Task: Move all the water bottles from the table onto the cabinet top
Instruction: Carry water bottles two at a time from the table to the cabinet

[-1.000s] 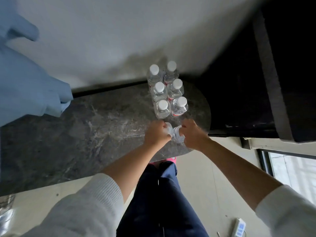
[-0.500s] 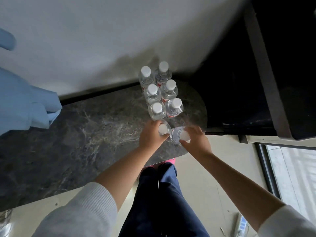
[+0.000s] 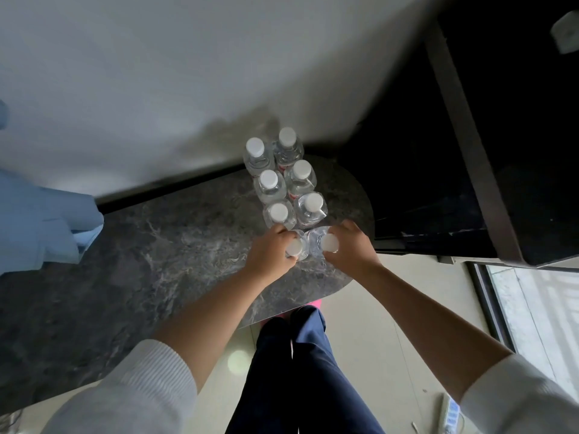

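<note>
Several clear water bottles with white caps stand in two rows on the dark marble top (image 3: 131, 277), near its rounded right end. The farthest pair (image 3: 272, 151) is by the wall. My left hand (image 3: 269, 255) grips the nearest left bottle (image 3: 296, 245) around its neck. My right hand (image 3: 347, 249) grips the nearest right bottle (image 3: 327, 242) the same way. Both held bottles sit side by side just in front of the third pair (image 3: 294, 211). Whether their bases touch the top is hidden by my hands.
A white wall runs behind the marble top. A dark tall unit (image 3: 470, 151) stands to the right. Light blue fabric (image 3: 40, 227) lies over the left of the top. My legs in dark trousers (image 3: 300, 371) are below, and a power strip (image 3: 449, 415) lies on the floor.
My hands have closed round the two nearest bottles and brought them upright together; the caps now show between my fingers. The view has shifted slightly left.
</note>
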`<state>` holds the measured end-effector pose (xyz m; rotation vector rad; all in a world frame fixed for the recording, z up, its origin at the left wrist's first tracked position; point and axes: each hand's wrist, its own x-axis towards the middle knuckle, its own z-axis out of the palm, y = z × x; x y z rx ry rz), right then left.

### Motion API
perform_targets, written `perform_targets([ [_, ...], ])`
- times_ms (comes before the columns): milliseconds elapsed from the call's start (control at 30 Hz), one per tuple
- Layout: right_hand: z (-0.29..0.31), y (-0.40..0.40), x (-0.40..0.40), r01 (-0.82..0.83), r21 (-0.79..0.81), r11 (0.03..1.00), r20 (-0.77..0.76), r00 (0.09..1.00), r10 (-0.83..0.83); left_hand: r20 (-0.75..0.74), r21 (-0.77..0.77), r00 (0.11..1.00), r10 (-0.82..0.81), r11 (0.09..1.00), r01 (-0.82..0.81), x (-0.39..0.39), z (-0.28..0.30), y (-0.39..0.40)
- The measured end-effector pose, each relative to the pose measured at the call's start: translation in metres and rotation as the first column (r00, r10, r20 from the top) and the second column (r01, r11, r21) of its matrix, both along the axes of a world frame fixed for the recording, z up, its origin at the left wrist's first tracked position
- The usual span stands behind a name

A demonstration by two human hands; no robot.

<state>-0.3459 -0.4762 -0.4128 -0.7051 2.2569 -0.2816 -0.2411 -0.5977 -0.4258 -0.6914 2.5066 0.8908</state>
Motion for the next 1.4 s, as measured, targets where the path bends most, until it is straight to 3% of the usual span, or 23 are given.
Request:
perform_targets([
  [333,-0.001,-0.011,-0.003,0.000,0.000,1.000,0.013,1.000,0.000,0.006,0.008,1.000,0.000,1.000,0.000,-0.001,-0.001,-0.004],
  [767,0.004,-0.014,-0.011,-0.175,0.024,0.984,0.010,0.984,0.175,-0.031,0.043,0.996,0.083,0.996,-0.082,0.002,-0.004,-0.001],
  [1200,0.010,-0.020,0.001,-0.240,0.173,0.955,-0.054,0.966,0.253,0.066,0.010,0.993,0.093,0.996,-0.094,0.002,0.003,0.005],
  [1400,0.027,-0.029,0.009,-0.268,0.257,0.928,-0.161,0.935,0.315,0.097,-0.056,0.987,0.128,0.991,-0.123,0.019,0.020,-0.001],
])
